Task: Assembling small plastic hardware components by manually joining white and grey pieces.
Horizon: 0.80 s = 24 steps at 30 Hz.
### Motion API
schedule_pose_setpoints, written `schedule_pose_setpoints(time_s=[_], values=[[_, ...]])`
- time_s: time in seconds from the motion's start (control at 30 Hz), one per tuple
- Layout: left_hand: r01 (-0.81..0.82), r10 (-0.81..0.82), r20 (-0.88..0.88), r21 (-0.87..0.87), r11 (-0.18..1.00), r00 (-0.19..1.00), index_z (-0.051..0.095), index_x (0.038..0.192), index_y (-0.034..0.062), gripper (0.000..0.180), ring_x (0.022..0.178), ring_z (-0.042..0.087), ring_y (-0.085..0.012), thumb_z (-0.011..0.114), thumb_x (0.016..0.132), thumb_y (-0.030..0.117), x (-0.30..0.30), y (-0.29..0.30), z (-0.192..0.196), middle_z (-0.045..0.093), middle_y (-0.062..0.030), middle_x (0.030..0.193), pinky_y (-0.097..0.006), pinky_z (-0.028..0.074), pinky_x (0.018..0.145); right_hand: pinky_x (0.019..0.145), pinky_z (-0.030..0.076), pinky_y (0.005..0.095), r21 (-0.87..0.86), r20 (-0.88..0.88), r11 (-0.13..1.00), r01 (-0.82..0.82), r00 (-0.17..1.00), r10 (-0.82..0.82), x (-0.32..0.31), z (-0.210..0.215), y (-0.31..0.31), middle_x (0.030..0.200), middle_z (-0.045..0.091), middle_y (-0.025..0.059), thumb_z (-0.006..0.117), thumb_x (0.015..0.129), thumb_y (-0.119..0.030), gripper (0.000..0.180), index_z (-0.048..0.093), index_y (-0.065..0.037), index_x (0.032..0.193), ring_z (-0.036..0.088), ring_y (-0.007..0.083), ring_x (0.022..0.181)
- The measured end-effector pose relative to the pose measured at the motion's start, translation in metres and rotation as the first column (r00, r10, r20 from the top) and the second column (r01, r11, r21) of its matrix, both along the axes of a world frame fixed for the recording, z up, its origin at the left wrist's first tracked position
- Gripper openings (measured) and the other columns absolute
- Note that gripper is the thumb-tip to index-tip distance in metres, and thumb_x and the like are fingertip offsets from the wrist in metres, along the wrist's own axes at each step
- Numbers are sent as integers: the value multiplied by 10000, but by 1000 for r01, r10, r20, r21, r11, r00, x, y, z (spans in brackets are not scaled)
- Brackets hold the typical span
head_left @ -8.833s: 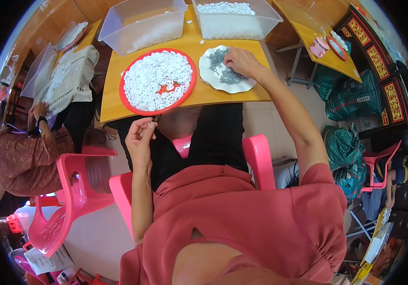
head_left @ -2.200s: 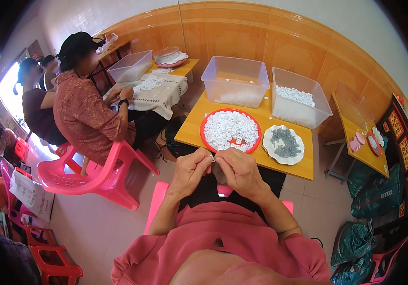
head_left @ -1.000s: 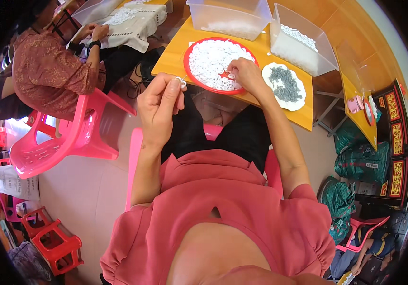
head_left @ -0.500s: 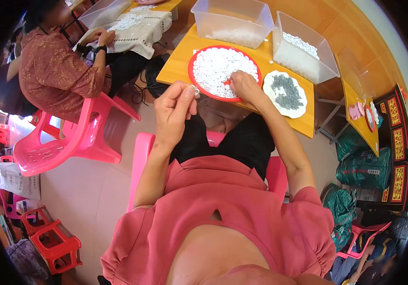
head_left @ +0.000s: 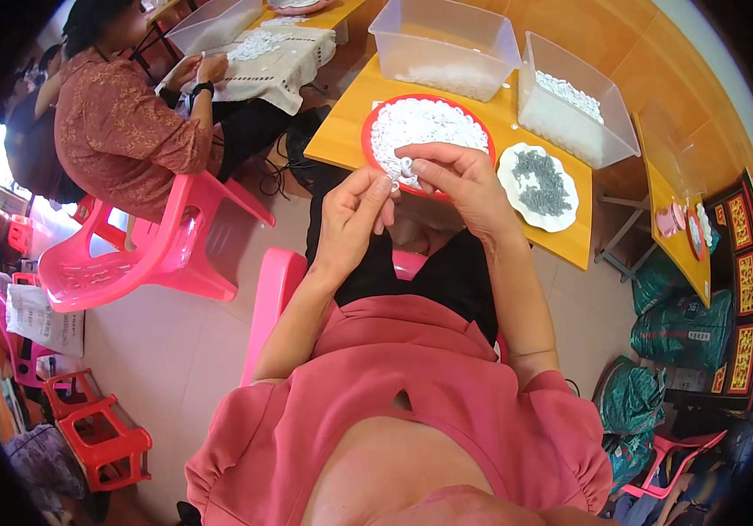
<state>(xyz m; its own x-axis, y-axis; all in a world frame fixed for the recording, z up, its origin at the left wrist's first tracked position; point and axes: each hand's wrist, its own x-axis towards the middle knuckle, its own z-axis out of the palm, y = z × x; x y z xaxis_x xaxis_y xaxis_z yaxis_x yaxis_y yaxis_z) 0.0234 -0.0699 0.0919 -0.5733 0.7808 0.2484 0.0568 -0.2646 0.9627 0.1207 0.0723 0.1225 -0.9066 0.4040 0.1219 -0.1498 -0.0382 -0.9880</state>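
Between the thumb and finger of my left hand (head_left: 352, 217) is pinched a small white ring-shaped piece (head_left: 395, 183). My right hand (head_left: 464, 186) pinches another small white ring-like piece (head_left: 406, 167), close above the first. Whether the two pieces touch, I cannot tell. Both hands are over the near edge of a round red tray (head_left: 366, 131), heaped with small white pieces (head_left: 429, 124). Right of the tray lies a white scalloped plate (head_left: 563, 210) with many small grey metal-looking parts (head_left: 545, 180) on it.
The tray and plate are on a yellow wooden table (head_left: 341, 131). Two clear plastic bins (head_left: 442, 48) (head_left: 574, 114) with white pieces stand behind them. At the left a person (head_left: 127, 131) sits on a pink chair (head_left: 144, 254), working at another table. Red stools (head_left: 100, 430) are lower left; green bags (head_left: 683, 329) lie right.
My right hand has come up out of the tray with a white piece and moved toward my left hand. My left hand has shifted right and slightly down, still pinching its white piece.
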Motion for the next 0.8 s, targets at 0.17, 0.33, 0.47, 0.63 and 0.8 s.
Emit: schedule_pose_setpoints(time_s=[0.17,0.33,0.47,0.63,0.8], values=[[-26,24,-102,-18,1000,994,561,853,26,227,503,427,-33,462,947,206,4,0,3,517,-2,596,-161,320,470,600,404,183,55,-39,998,30,999,-28,5,7,-5,811,611,-1,594,843,-107,210,655,6,1010,482,39,680],[-64,60,-149,-24,998,987,564,850,26,229,510,423,-29,464,947,207,6,-1,3,512,5,597,-164,321,472,617,410,190,89,-29,996,21,999,-18,6,9,-7,831,623,5,592,844,-118,213,660,9,1001,483,43,689],[-114,102,-236,-39,993,966,564,847,20,220,517,417,-27,472,944,195,8,-3,4,508,11,602,-170,320,472,617,412,193,107,-51,994,21,999,-16,6,5,-7,822,624,2,589,844,-116,217,658,12,1004,483,45,690],[-147,136,-267,-22,989,954,565,847,15,208,521,414,-25,479,940,179,11,-4,5,510,10,606,-172,318,473,613,410,193,99,-59,995,26,998,-20,7,8,-9,816,621,0,585,845,-106,214,656,14,1007,482,45,687],[-167,156,-279,-14,986,947,567,846,13,204,523,413,-26,480,939,172,13,-5,7,511,8,607,-173,318,475,702,435,194,98,-37,995,11,999,-8,8,10,-10,913,637,19,577,859,-105,213,649,0,1031,518,50,773]])
